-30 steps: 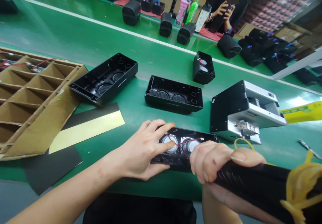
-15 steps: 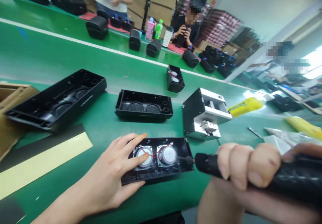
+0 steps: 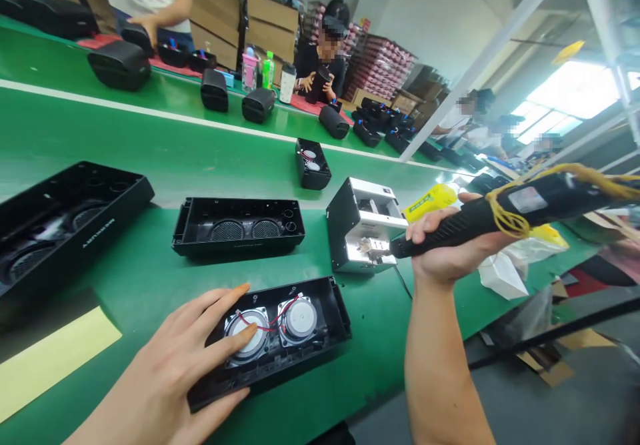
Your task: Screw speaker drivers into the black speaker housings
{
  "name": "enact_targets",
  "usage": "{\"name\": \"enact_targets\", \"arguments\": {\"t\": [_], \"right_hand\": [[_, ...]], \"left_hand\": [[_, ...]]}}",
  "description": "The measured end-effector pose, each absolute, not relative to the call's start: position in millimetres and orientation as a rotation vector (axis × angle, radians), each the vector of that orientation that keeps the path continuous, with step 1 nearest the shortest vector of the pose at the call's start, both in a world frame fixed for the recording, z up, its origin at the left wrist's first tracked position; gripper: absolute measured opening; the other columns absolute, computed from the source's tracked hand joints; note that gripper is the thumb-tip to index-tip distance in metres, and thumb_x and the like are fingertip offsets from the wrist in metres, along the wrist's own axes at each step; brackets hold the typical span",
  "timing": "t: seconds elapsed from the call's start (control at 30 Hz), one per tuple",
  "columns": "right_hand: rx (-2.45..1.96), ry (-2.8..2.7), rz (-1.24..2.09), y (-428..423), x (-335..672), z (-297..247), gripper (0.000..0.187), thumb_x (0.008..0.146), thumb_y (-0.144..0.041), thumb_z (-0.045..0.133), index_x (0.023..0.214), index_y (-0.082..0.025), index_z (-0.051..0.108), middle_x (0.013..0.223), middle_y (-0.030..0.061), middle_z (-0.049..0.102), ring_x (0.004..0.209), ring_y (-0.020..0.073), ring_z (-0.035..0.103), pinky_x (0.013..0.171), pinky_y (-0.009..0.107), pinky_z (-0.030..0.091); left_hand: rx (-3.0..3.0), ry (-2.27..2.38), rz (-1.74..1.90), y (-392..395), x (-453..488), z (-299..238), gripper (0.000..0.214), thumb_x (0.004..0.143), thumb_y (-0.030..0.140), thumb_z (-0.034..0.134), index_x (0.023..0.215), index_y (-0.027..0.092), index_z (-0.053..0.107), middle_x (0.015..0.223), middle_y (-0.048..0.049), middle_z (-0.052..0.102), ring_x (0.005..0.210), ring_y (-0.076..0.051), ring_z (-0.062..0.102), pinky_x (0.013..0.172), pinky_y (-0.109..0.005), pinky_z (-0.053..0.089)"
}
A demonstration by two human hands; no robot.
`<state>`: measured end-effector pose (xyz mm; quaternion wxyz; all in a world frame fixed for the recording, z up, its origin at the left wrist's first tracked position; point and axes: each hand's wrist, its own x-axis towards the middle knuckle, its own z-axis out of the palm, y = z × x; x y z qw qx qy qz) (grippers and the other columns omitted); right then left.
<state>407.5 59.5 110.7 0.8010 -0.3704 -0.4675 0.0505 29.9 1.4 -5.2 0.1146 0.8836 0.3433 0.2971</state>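
While the left hand [image 3: 165,371] lies flat, fingers spread, on the glossy black plastic speaker shell [image 3: 273,338] with two round silvery drivers at the green bench's near edge, the right hand [image 3: 453,251] wraps a ribbed black electric screwdriver [image 3: 480,221] tight.
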Motion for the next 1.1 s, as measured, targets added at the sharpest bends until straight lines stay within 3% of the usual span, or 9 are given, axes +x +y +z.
{"name": "enact_targets", "arguments": {"t": [0.47,0.67,1.1], "right_hand": [[-0.807,-1.001,0.129,56.0,410.9,110.9,0.077,0.090,-0.092,0.048,0.105,-0.019,0.068,0.054,-0.0084,0.049,0.034,0.0100,0.042,0.034,0.021,0.037],[-0.771,-0.983,0.163,58.4,414.2,107.2,0.074,0.091,-0.090,0.049,0.113,-0.021,0.065,0.054,-0.0093,0.050,0.033,0.0108,0.041,0.033,0.021,0.036],[-0.822,-0.997,0.205,63.4,421.6,107.8,0.079,0.089,-0.096,0.044,0.106,-0.021,0.062,0.054,-0.0090,0.049,0.034,0.0108,0.041,0.033,0.022,0.036]], "left_hand": [[2.603,1.015,0.856,2.3,29.5,-5.9,0.040,0.097,0.037,0.065,0.137,0.041,0.067,0.171,0.0006,0.047,0.149,-0.037,0.052,0.108,-0.061,0.060],[2.605,1.021,0.853,3.0,28.6,-8.1,0.041,0.095,0.036,0.066,0.135,0.042,0.069,0.171,0.0015,0.047,0.150,-0.038,0.052,0.110,-0.059,0.059],[2.575,0.997,0.846,2.9,27.1,-8.7,0.047,0.093,0.032,0.068,0.138,0.042,0.067,0.170,-0.0008,0.048,0.151,-0.040,0.051,0.109,-0.063,0.059]]}}
